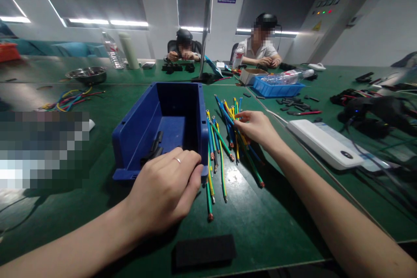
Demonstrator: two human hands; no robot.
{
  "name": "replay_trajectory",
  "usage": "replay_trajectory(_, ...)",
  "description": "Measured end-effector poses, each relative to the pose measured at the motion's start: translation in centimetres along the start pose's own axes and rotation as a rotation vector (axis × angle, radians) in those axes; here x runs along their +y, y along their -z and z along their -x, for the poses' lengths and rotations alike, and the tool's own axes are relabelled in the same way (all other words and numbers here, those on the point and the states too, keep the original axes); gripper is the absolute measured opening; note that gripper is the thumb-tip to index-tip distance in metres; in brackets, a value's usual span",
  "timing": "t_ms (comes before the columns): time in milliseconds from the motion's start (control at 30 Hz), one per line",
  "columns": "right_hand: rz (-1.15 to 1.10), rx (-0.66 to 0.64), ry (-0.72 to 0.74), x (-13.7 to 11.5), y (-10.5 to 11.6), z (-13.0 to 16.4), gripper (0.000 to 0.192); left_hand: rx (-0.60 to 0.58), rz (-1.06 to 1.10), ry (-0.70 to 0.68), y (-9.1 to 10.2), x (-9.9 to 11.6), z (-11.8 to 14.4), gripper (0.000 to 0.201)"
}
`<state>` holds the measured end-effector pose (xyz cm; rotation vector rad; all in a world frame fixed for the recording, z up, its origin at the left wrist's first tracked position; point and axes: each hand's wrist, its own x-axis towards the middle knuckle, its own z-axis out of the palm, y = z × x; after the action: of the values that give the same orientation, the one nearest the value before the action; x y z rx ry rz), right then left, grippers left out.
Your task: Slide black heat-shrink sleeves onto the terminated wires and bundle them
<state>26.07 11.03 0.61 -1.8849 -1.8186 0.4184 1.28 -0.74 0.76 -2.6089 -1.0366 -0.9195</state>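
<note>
A dark blue open-front plastic bin (137,130) stands before me with a few black tube-like pieces (155,145) inside. My left hand (167,178) is closed over its low front edge, thumb outside; the fingertips are hidden in the bin. To the right lies a loose pile of short wires (222,139) in green, yellow and blue, some with ring terminals at the far ends and bare copper at the near ends. My right hand (254,128) is closed in a pinch at the pile's right side, on a blue wire (228,112).
A black block (204,252) lies at the table's near edge. On the right are a white power bank (321,143), black pieces (295,103) and a light blue tray (276,89) holding a bottle. Further left sit a metal bowl (86,76) and coloured wires (70,100). Two people sit opposite.
</note>
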Motion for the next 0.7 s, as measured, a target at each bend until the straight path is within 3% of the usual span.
replay_trajectory(233, 0.187, 0.114, -0.061, 1.7, 0.7, -0.5, 0.030, 0.000, 0.002, -0.001, 0.0, 0.0, 0.1, 0.012)
replay_trajectory(700, 0.357, 0.062, -0.093, 3.1, -0.4, -1.1, 0.041, -0.008, 0.000, 0.007, 0.2, 0.0, 0.0, 0.014)
